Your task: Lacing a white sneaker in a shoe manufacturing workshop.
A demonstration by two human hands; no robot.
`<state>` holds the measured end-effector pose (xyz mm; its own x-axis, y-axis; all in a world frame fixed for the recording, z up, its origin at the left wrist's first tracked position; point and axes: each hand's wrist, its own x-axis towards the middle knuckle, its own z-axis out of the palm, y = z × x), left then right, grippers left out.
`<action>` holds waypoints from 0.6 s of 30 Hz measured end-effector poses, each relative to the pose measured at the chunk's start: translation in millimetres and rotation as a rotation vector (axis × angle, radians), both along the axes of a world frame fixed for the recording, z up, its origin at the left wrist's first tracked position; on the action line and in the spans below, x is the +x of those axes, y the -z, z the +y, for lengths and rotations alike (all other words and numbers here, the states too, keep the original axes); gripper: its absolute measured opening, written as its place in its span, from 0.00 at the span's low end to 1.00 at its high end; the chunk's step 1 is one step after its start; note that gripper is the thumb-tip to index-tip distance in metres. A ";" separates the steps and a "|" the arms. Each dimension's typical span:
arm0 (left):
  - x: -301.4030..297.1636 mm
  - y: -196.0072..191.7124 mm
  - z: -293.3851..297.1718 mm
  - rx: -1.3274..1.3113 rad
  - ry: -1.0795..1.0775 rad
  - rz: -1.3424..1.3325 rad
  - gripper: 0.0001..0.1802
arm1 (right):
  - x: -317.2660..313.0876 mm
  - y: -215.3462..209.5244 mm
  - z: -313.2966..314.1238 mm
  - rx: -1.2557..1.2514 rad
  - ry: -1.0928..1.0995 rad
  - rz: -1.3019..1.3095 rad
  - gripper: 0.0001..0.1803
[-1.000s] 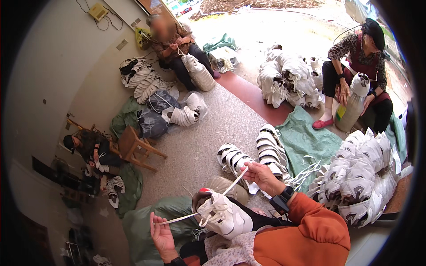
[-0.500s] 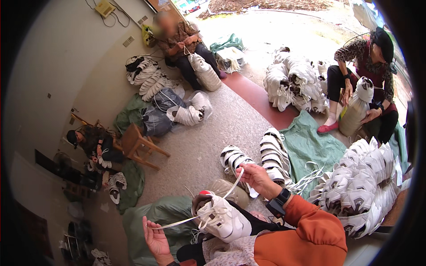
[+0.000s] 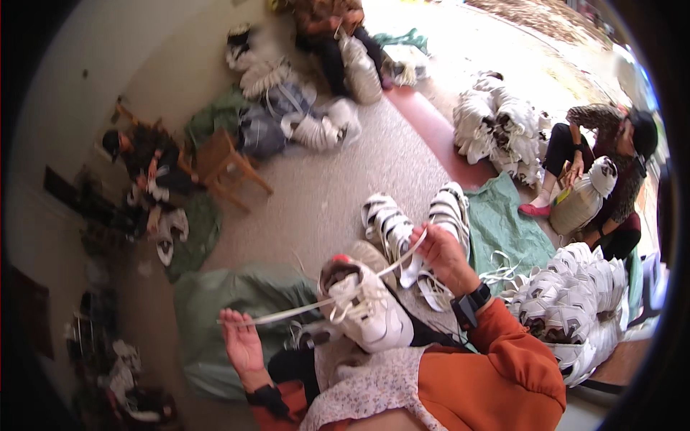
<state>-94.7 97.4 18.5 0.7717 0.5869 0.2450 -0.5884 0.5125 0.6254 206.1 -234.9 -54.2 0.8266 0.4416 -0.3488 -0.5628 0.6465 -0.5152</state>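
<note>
A white lace-up sneaker [image 3: 374,316] rests at my lap, its toe toward me and its dark opening facing away. The shoelace [image 3: 291,312] runs out from it to both sides, stretched nearly straight. My left hand [image 3: 246,348] pinches one end of the lace, left of the shoe. Beyond the shoe on the right, my right hand [image 3: 445,258] pinches the other end between thumb and fingers. A floral apron [image 3: 366,388] covers my lap below the shoe.
Two rows of nested white shoe uppers [image 3: 392,226] lie just ahead. Many more uppers are heaped [image 3: 575,298] at the right. Green sheeting [image 3: 237,323] lies at the left. A wooden chair [image 3: 223,169] stands farther off. Co-workers sit ahead, right [image 3: 611,172] and left [image 3: 147,158].
My view has tilted, so the far things sit higher in the picture. Both hands still hold the lace ends, now slightly farther up beside the shoe. The co-worker at the right leans lower.
</note>
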 end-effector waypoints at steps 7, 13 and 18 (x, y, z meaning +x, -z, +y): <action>-11.2 16.0 -10.6 -0.131 -0.257 0.225 0.19 | 7.7 3.0 1.8 -0.075 -0.052 -0.121 0.13; -15.0 13.8 -10.5 0.087 -0.188 0.639 0.17 | 16.2 -3.6 7.9 -0.139 -0.058 -0.086 0.12; 4.3 17.6 -18.3 0.803 -0.146 1.354 0.16 | 23.2 -13.9 3.0 -0.072 -0.075 -0.202 0.12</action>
<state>-90.4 79.1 0.9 0.6183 0.7343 -0.2802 0.5962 -0.2059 0.7760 229.3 -231.9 -40.3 0.8488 0.4843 -0.2123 -0.4885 0.5646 -0.6653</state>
